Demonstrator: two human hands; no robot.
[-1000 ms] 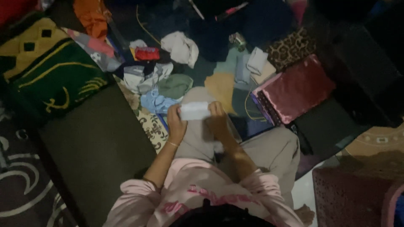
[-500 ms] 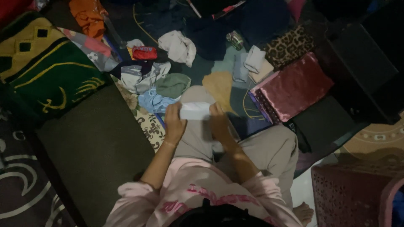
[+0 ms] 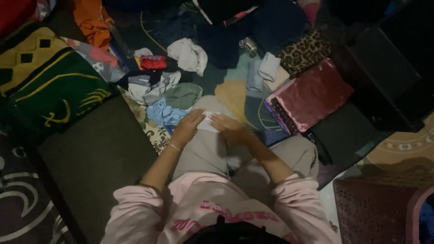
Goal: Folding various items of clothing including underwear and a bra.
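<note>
To my far left lies a green and yellow patterned rug [image 3: 43, 86], with an orange garment [image 3: 92, 20] beyond it. Straight ahead I see a crumpled white cloth [image 3: 189, 55], a small red cloth [image 3: 153, 62] left of it and a light blue one [image 3: 165, 114] nearer me. On my right sits a folded pink satin fabric [image 3: 314, 95], with a leopard-print cloth [image 3: 303, 52] just beyond it.

You have a small pale cloth [image 3: 205, 123] lying flat across your knee, on the grey trousers. It looks white or light grey, and it is folded into a compact rectangle. Both your hands cover most of it, so only a strip shows between them. In the dim light you cannot tell its pattern or weave.
</note>
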